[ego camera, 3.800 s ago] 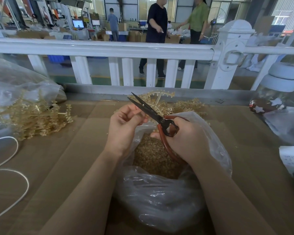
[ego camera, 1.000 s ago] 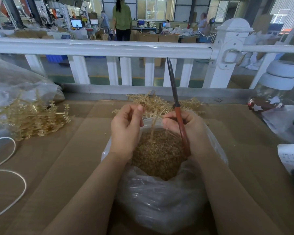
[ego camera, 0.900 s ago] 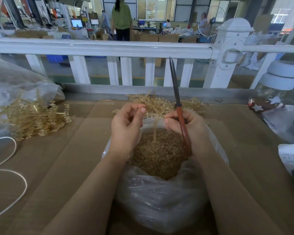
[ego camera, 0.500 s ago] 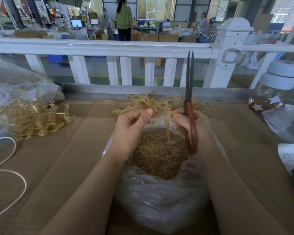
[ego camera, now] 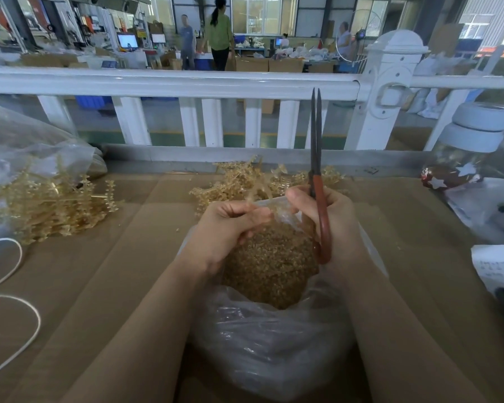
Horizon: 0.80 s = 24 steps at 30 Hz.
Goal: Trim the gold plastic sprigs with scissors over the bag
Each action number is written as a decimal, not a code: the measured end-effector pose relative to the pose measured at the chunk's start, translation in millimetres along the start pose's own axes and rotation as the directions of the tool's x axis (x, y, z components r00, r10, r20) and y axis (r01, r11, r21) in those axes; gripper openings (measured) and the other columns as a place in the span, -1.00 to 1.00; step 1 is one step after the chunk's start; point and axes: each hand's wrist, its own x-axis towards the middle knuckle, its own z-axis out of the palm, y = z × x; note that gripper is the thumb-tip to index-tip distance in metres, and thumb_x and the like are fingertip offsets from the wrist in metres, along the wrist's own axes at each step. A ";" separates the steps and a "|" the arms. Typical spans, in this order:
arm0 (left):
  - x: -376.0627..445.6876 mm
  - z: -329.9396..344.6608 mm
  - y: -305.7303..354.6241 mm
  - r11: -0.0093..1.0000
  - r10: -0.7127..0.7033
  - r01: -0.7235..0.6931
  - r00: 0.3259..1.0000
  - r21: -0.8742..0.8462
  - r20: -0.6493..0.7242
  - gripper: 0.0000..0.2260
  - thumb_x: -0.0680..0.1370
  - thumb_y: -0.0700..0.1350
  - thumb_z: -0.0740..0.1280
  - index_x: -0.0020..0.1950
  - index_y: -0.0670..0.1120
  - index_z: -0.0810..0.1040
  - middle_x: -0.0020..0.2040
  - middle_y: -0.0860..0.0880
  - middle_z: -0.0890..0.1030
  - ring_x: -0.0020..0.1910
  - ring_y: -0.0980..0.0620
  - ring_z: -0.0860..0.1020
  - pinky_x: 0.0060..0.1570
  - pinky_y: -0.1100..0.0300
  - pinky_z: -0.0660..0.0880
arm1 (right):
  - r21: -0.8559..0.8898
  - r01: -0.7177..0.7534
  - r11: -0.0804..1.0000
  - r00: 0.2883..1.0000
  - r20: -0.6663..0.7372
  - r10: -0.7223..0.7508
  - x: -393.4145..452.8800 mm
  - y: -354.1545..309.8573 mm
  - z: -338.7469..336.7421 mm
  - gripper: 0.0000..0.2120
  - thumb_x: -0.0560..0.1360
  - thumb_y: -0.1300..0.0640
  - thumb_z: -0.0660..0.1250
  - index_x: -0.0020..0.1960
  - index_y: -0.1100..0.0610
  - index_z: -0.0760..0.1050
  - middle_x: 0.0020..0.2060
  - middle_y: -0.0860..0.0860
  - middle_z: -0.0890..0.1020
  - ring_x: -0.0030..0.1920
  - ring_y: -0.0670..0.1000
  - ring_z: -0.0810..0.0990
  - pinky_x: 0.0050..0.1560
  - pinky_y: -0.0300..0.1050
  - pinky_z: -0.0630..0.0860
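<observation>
A clear plastic bag stands open between my forearms, filled with small gold trimmings. My left hand pinches a gold plastic sprig at the bag's far rim; the sprig is blurred. My right hand grips red-handled scissors, whose dark blades point straight up, almost closed. Its thumb and forefinger reach toward the sprig. A loose heap of gold sprigs lies just behind the bag.
Another pile of gold sprigs spills from a clear bag at the left. A white cord loops at the left edge. A jar with a white lid and papers sit right. A white railing runs behind the cardboard-covered table.
The scissors swung from a slant to upright and the blades nearly closed. My hands rose to the bag's far rim, and the sprig went from hanging in the bag to standing above my left fingers.
</observation>
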 end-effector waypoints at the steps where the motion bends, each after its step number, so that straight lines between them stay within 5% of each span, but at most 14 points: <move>1: 1.2 -1.0 0.2 0.995 -0.057 0.055 0.998 -0.081 -0.027 -0.90 0.41 -0.10 0.44 -0.22 -0.09 0.72 -0.42 -0.01 0.54 -0.45 0.13 0.36 -0.45 0.33 0.31 | 0.029 0.019 0.999 1.000 -0.001 -0.019 -1.5 -1.1 0.2 -0.83 0.39 0.01 0.54 -0.19 0.10 0.63 -0.45 -0.11 0.57 -0.44 -0.16 0.52 -0.33 -0.32 0.47; 5: 6.7 -7.5 4.5 0.863 -0.272 0.191 0.956 -0.467 -0.111 -0.83 0.42 -0.13 0.34 -0.30 -0.08 0.71 -0.38 0.05 0.51 -0.46 0.20 0.39 -0.51 0.42 0.31 | 0.054 0.071 0.996 0.997 -0.047 -0.068 -1.2 -0.9 -0.6 -0.75 0.29 -0.09 0.53 -0.19 0.06 0.63 -0.39 -0.09 0.58 -0.49 -0.20 0.50 -0.45 -0.42 0.39; 9: 9.8 -7.9 5.6 0.773 -0.357 0.197 0.921 -0.603 -0.157 -0.83 0.61 -0.11 0.30 -0.08 -0.15 0.62 -0.37 0.06 0.52 -0.51 0.22 0.43 -0.54 0.46 0.37 | -0.089 0.082 0.993 0.996 -0.018 -0.084 1.7 4.4 1.3 -0.80 0.29 -0.15 0.52 -0.21 -0.04 0.68 -0.36 -0.12 0.65 -0.35 -0.16 0.61 -0.26 -0.33 0.50; 13: 10.3 -5.1 3.8 0.796 -0.386 0.193 0.892 -0.574 -0.236 -0.84 0.56 -0.10 0.38 -0.16 -0.14 0.65 -0.39 0.05 0.56 -0.52 0.22 0.45 -0.53 0.42 0.42 | -0.287 0.129 0.949 0.992 0.038 -0.124 2.7 7.3 3.4 -0.75 0.28 -0.19 0.52 -0.19 -0.03 0.67 -0.29 -0.03 0.70 -0.24 -0.05 0.67 -0.15 -0.20 0.60; 16: 10.3 -5.0 1.3 0.824 -0.390 0.190 0.873 -0.533 -0.292 -0.85 0.46 -0.10 0.45 -0.28 -0.13 0.69 -0.39 0.02 0.59 -0.51 0.20 0.48 -0.52 0.39 0.45 | -0.535 0.206 0.820 0.977 0.160 -0.141 2.3 7.1 1.5 -0.80 0.36 -0.20 0.53 -0.21 -0.10 0.64 -0.34 -0.23 0.65 -0.30 -0.24 0.61 -0.26 -0.42 0.48; 24: 11.2 -3.6 -2.6 0.923 -0.351 0.240 0.845 -0.301 -0.402 -0.70 0.49 -0.16 0.49 -0.47 -0.09 0.68 -0.44 0.00 0.59 -0.51 0.14 0.49 -0.48 0.30 0.47 | -0.566 0.274 0.777 0.947 0.300 -0.116 3.9 22.5 8.0 -0.80 0.40 -0.05 0.57 -0.23 -0.15 0.54 -0.39 -0.41 0.58 -0.29 -0.37 0.57 -0.26 -0.52 0.41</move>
